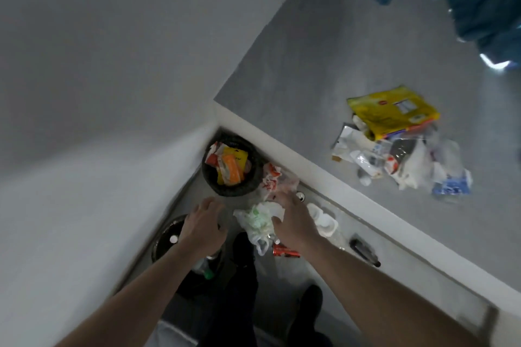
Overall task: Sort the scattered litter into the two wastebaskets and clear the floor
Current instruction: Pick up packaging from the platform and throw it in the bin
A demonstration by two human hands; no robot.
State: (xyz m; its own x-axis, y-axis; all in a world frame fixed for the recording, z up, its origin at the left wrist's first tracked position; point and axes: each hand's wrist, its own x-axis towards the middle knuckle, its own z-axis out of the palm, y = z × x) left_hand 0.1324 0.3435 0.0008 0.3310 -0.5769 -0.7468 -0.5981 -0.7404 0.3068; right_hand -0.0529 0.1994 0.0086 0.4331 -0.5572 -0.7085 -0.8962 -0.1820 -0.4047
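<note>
Right hand (293,222) grip pinching crinkled white plastic bag (258,220), left hand (204,222) grip spread over round black wastebasket (166,236)

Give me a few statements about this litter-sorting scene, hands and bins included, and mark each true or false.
1. The round black wastebasket in the corner holds orange and yellow wrappers. True.
2. The large yellow snack bag sits inside a wastebasket. False: it lies on the grey floor among a pile of other litter.
3. The left hand has its fingers spread, holding nothing. True.
4. The right hand is lifting a glass bottle. False: it reaches down at the crumpled white and green plastic bag; its grip is unclear.
5. Both wastebaskets are empty. False: the second dark wastebasket, under the left hand, also holds litter.
</note>
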